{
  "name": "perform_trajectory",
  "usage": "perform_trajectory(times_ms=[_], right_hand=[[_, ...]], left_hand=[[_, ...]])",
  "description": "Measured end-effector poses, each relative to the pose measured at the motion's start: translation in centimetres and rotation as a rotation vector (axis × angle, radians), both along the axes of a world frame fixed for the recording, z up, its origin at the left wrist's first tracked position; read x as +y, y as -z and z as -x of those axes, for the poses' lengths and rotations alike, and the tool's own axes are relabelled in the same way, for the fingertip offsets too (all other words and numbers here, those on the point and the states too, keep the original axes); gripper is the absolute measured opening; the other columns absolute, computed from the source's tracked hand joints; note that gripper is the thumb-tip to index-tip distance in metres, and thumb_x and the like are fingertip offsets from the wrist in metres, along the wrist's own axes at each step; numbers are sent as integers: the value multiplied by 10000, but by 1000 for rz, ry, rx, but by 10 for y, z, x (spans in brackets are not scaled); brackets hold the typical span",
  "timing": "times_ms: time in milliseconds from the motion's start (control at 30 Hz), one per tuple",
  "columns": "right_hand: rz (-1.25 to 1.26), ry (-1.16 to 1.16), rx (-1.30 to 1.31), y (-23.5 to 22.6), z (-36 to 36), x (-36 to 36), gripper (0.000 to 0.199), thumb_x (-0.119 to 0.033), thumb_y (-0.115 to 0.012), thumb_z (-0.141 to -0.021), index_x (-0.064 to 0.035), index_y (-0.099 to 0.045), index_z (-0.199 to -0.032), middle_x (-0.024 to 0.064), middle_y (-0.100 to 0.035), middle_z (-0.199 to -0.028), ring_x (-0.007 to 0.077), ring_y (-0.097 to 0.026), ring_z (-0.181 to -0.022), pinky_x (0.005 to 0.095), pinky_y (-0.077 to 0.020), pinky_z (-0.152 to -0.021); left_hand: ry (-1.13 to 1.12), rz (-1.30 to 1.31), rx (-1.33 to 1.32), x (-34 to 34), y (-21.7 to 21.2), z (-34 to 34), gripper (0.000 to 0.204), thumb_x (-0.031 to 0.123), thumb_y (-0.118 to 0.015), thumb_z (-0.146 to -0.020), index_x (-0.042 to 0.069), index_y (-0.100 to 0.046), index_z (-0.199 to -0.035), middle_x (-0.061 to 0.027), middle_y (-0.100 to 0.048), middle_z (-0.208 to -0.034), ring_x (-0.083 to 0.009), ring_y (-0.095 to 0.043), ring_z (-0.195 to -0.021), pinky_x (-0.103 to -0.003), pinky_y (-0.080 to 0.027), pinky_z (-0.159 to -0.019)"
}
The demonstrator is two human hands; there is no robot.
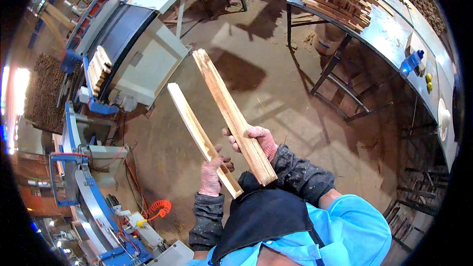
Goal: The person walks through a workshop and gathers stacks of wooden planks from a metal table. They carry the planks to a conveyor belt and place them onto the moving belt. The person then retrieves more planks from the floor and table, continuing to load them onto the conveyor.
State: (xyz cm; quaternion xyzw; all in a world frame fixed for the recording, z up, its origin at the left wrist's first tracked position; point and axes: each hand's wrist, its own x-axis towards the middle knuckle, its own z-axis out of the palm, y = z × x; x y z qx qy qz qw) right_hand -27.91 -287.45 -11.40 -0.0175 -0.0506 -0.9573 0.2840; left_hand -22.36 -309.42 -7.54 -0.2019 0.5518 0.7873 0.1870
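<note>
My left hand [212, 172], in a pink knit glove with bare fingertips, is closed around a narrow, pale wooden strip [189, 120]. A wider wooden board [224, 101] with brown grain is gripped by my right hand [261, 139], gloved the same way, thumb on top and fingers beneath. Both pieces slant from near my chest up toward the far left, side by side with a gap between them. Comb-like teeth show on their near ends. The far end of the board reaches farther out than the strip's.
At left stands a blue and grey machine [120, 34] with several wood pieces [100, 69] on it. A metal table [389, 34] at right bears stacked wood strips [340, 0] and a blue bottle [412, 62]. An orange coiled hose [160, 208] lies at lower left.
</note>
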Motion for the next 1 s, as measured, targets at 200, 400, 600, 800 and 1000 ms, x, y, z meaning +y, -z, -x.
perform_trajectory(times_ms=[200, 400, 600, 800, 1000], right_hand=[[-22, 40, -43, 4, 82, 24, 782, -160, -779, -881, 28, -423, -1551, 235, -606, -1387, 305, -699, -1138, 426, -636, -975], [-121, 77, -93, 8, 149, 53, 811, -154, -798, -854, -4, -426, -1559, 222, -627, -1345, 300, -711, -1093, 427, -638, -957], [-277, 92, -37, 23, 246, 67, 756, -150, -795, -838, 28, -472, -1497, 216, -656, -1273, 296, -721, -996, 421, -628, -929], [-667, 250, -20, -6, 359, 89, 804, -197, -821, -830, -7, -455, -1521, 168, -670, -1238, 264, -722, -1001, 416, -625, -929], [-1153, 458, 115, -34, 468, 83, 892, -187, -829, -877, -9, -387, -1631, 123, -627, -1423, 219, -622, -1269, 365, -515, -1098]], left_hand=[[8, -42, -5, 28, 10, 93, 632, 256, -736, -984, 3, -483, -1505, -123, -644, -988, -228, -700, -799, -405, -625, -767], [80, -11, -15, 55, 14, 181, 617, 353, -728, -1026, 34, -497, -1501, -116, -661, -1014, -201, -694, -788, -378, -619, -722], [132, -247, 3, 71, 19, 298, 653, 529, -735, -1005, 75, -544, -1434, -70, -657, -1009, -156, -642, -761, -306, -545, -651], [130, -296, -101, 106, 13, 437, 644, 621, -488, -1083, 71, -552, -1413, -49, -662, -822, -172, -646, -639, -323, -575, -588], [307, 115, 261, 143, 19, 557, 413, 345, -631, -1083, 1, -628, -1311, -74, -695, -1105, -153, -629, -1009, -323, -536, -934]])
